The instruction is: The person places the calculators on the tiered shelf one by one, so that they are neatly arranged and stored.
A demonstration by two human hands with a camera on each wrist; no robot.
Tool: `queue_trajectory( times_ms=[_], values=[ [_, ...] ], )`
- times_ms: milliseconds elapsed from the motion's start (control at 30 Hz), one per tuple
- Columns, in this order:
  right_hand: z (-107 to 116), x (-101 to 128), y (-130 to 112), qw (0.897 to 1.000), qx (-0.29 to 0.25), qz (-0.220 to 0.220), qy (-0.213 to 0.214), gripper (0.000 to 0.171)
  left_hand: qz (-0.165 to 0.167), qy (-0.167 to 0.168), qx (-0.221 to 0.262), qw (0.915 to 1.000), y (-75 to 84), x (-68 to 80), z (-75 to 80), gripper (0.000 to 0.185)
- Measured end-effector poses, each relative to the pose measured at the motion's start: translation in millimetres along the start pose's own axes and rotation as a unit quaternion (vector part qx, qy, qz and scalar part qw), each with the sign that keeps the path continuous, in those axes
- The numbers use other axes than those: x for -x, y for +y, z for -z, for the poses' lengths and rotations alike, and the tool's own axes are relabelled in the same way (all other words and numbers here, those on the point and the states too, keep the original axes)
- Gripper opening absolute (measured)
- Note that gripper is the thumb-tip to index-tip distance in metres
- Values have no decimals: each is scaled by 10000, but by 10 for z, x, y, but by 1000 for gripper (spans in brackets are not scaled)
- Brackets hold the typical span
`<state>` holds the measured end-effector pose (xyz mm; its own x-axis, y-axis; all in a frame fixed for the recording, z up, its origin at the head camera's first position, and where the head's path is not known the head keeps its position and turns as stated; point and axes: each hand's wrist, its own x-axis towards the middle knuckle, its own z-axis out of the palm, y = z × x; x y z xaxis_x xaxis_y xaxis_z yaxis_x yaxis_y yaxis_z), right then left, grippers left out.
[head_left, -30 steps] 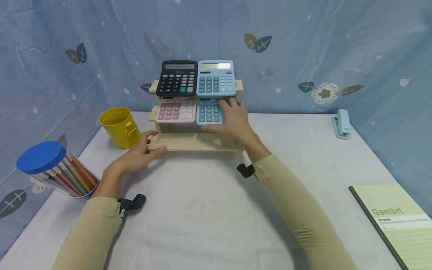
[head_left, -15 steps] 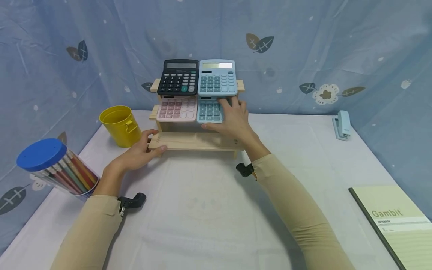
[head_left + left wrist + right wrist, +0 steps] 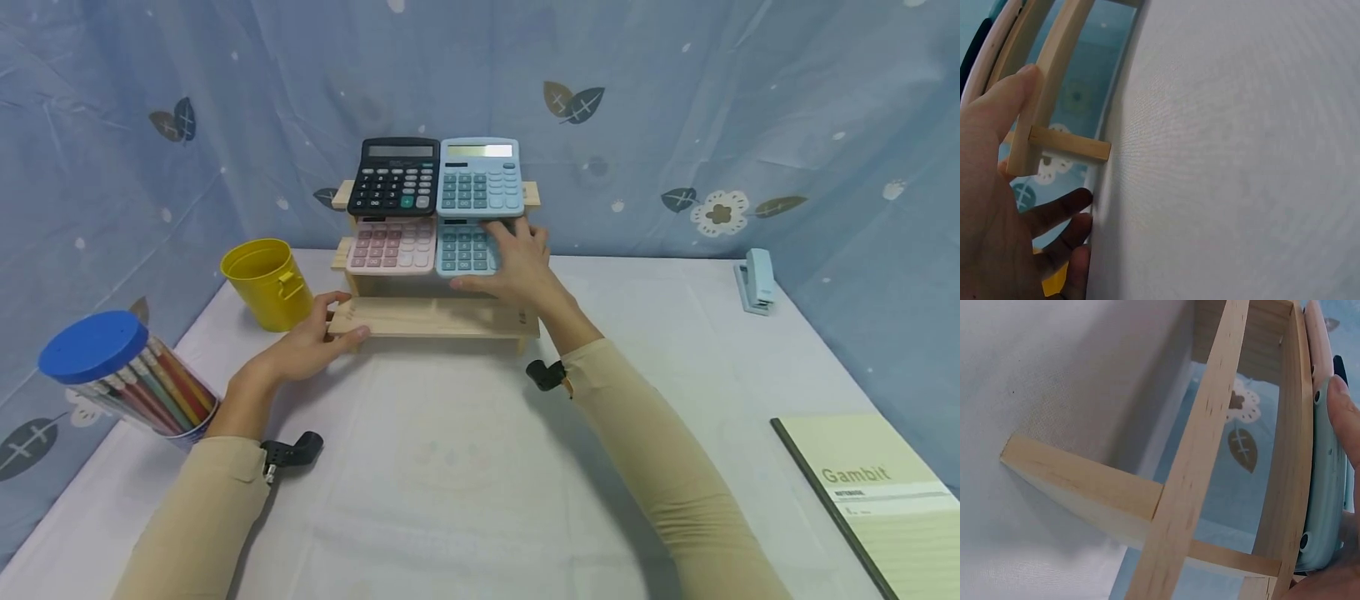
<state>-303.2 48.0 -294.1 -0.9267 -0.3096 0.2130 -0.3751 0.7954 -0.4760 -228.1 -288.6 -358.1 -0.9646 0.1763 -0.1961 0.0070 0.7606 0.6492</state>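
Observation:
A tiered wooden shelf point(image 3: 435, 317) stands at the back of the table. Its left end on the lowest board is pinched by my left hand point(image 3: 303, 340), thumb on the front and fingers behind; the left wrist view shows the thumb on the board's edge. My right hand point(image 3: 519, 265) grips the lower light-blue calculator point(image 3: 465, 248) on the middle tier, thumb at its front edge and fingers over its right side. A pink calculator point(image 3: 392, 247) lies beside it. On the top tier sit a black calculator point(image 3: 393, 177) and another light-blue calculator point(image 3: 481, 178), which hides the lower ones' tops.
Left of the shelf stands a yellow bucket point(image 3: 267, 285). A blue-lidded clear tub of pencils point(image 3: 142, 375) is by my left forearm. At the right are a light-blue stapler point(image 3: 757, 282) and a notebook point(image 3: 870, 500). A blue patterned curtain point(image 3: 645, 108) hangs behind the table.

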Motion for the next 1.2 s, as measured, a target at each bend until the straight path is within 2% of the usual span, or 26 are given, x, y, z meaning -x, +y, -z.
queue_trajectory(
  times_ms=[400,600,767,867,1000,1100,1200],
  values=[
    [-11,-4,4,10000,62,37,-10,103,48,35,-24,10000,-32,-22,9,99],
    [59,49,59,9996,-107,256,-62,104,-98,-32,-146,9998,66,-1,26,97],
    [174,254,132,9981,-234,442,-346,101,-320,-59,-572,9978,168,98,48,96],
    [272,402,168,9971,-200,589,-436,96,-438,116,-1274,9908,253,191,45,94],
    [369,570,223,9932,-227,1016,-526,87,-736,530,-2183,9717,428,337,8,84],
    [413,685,271,9874,-216,1377,-749,81,-1130,731,-2387,9617,574,403,-53,75],
    [441,795,314,9809,-150,1657,-1007,77,-1477,674,-2343,9585,730,437,-136,66]
  ],
)
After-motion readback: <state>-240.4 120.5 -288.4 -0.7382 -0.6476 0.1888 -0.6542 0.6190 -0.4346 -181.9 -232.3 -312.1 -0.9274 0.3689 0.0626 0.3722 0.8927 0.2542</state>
